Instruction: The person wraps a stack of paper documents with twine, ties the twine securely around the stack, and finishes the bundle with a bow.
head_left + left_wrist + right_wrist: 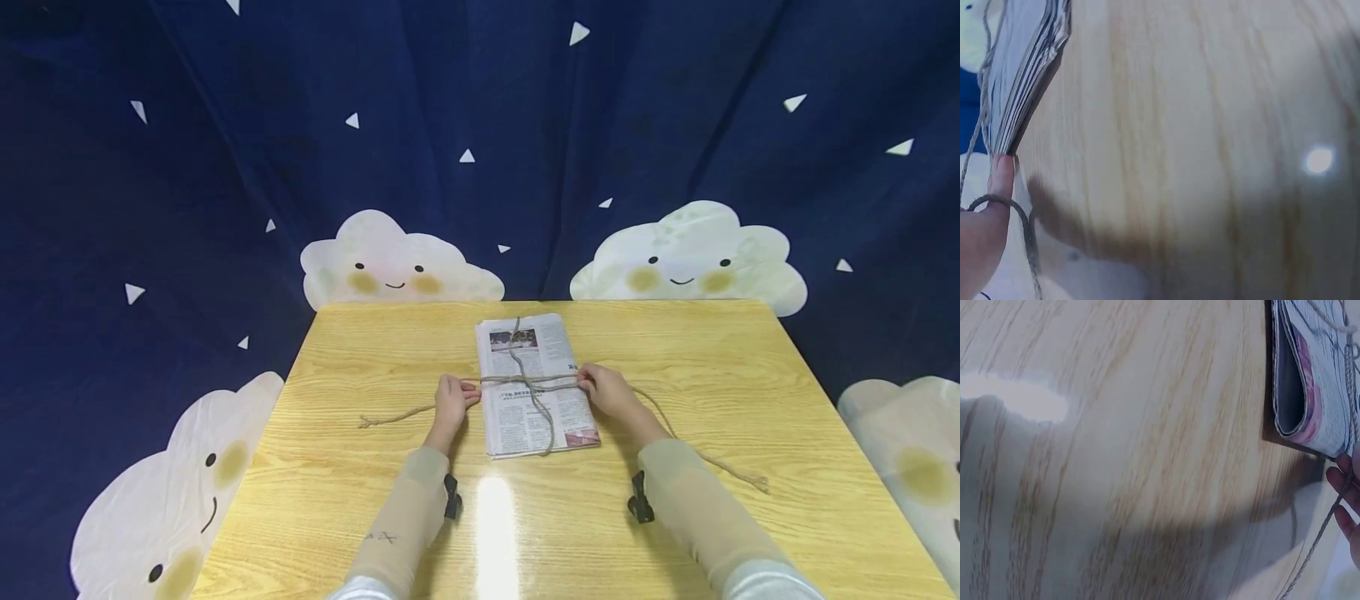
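Note:
A folded stack of newspapers (504, 421) lies on the table with brown twine (543, 412) running lengthwise over it and crossing near its middle. My left hand (452, 404) is at the stack's left edge, pinching the crosswise twine; in the left wrist view the cord loops over the fingers (1002, 178) beside the layered newspaper edges. At the right edge my right hand (609, 393) pinches the other side of the twine between thumb and fingers. In the right wrist view, the twine (1313, 547) trails down from those fingers (1336, 478), close to the folded paper corner.
The wooden table (360, 350) carries two loose twine tails, a short frayed one (397, 417) at left and a longer one (723, 467) at right. Behind hangs a dark blue curtain (420, 183) with white clouds. Black wrist straps (641, 500) sit below both forearms.

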{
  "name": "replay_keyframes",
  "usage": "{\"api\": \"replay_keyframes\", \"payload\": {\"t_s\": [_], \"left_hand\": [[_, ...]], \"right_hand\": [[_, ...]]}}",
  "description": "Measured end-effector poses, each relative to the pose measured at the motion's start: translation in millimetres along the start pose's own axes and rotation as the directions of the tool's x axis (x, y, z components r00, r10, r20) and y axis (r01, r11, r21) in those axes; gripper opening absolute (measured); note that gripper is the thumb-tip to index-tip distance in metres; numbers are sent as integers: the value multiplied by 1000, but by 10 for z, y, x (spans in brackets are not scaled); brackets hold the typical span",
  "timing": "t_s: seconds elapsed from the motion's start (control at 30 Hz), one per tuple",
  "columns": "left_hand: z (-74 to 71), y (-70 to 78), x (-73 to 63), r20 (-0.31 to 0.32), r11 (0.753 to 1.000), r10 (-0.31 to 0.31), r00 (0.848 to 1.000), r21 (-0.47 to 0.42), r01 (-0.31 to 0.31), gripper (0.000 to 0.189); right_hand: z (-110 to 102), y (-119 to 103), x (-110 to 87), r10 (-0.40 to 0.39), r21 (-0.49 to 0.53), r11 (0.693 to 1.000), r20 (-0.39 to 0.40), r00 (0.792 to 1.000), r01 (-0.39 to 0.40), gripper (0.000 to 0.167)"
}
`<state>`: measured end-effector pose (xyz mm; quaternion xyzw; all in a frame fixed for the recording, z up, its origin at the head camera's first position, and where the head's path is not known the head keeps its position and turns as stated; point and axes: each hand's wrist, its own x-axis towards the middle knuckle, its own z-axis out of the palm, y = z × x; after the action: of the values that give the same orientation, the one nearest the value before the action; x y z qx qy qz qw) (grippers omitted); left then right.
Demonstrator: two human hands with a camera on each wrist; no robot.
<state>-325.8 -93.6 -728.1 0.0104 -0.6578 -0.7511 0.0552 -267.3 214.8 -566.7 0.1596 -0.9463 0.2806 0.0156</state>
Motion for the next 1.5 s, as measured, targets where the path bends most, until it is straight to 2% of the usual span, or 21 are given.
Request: {"api": "replay_keyframes", "payload": {"t_s": [0.07, 0.2, 0.23, 0.27, 0.33, 0.37, 0.43, 0.47, 0.5, 0.57, 0.63, 0.67, 0.7, 0.73, 0.83, 0.93, 1.03, 1.2, 1.27, 1.4, 1.5], "left_hand": [[-27, 68, -21, 2, 996, -72, 997, -61, 72, 27], [2, 570, -248, -25, 975, -202, 979, -100, 199, 28], [-5, 614, -260, -42, 970, -232, 972, -86, 227, 28], [-27, 602, -264, -45, 979, -190, 981, -81, 186, 28], [1, 813, -344, -101, 978, -198, 975, 45, 203, 28], [2, 861, -366, -115, 977, -159, 981, 126, 173, 28], [40, 1013, -422, -139, 942, -76, 987, 314, 117, 23], [88, 1177, -496, -132, 903, -19, 991, 423, 73, 22], [151, 1346, -558, -135, 841, 7, 991, 537, 67, 18], [237, 1450, -598, -55, 717, 144, 988, 694, -66, 16], [333, 1541, -625, 57, 582, 215, 975, 795, -175, 20], [374, 1549, -625, 118, 508, 251, 961, 829, -234, 21], [418, 1565, -626, 171, 453, 254, 952, 849, -273, 22], [458, 1567, -626, 225, 409, 244, 943, 858, -310, 21], [572, 1559, -623, 338, 316, 185, 923, 869, -382, 21], [667, 1526, -621, 360, 289, 136, 923, 877, -384, 19], [729, 1494, -620, 334, 258, 107, 936, 900, -351, 18], [784, 1476, -620, 299, 197, 107, 948, 929, -315, 11], [799, 1492, -620, 289, 183, 97, 952, 935, -303, 10], [812, 1553, -621, 260, 190, -3, 966, 948, -254, 5], [802, 1608, -627, 238, 237, -85, 968, 948, -212, 9]], "right_hand": [[-6, 8, 0, 13, 10, 1000, 10, 1000, -13, 5], [-10, 29, 6, 34, 24, 999, 24, 999, -35, 5], [-9, 35, 7, 36, 24, 999, 27, 999, -37, 5], [-7, 42, 9, 38, 23, 999, 29, 999, -39, 5], [-3, 50, 8, 43, 25, 999, 31, 999, -44, 5], [0, 53, 6, 44, 25, 999, 31, 999, -44, 5], [7, 54, 3, 47, 31, 998, 33, 998, -48, 5], [12, 52, 1, 48, 38, 998, 31, 998, -50, 5], [16, 49, 1, 43, 38, 998, 26, 999, -44, 5], [15, 43, -1, 26, 43, 999, 10, 1000, -27, 5], [19, 44, 3, 6, 40, 999, 0, 1000, -6, 5], [16, 37, 3, -10, 37, 999, -4, 1000, 10, 5], [17, 28, 3, -24, 32, 999, -7, 1000, 24, 5], [18, 20, 5, -35, 31, 999, -6, 999, 35, 5], [20, -12, 1, -67, 36, 997, 8, 998, 66, 6], [28, -38, 4, -84, 48, 995, 21, 996, 83, 6], [37, -58, 6, -71, 56, 996, 34, 997, 69, 6], [52, -74, 11, -40, 47, 998, 57, 998, 37, 5], [52, -81, 18, -40, 51, 998, 58, 998, 37, 6], [52, -92, 43, -47, 69, 997, 60, 997, 43, 6], [49, -91, 58, -36, 89, 996, 66, 997, 30, 5]]}}
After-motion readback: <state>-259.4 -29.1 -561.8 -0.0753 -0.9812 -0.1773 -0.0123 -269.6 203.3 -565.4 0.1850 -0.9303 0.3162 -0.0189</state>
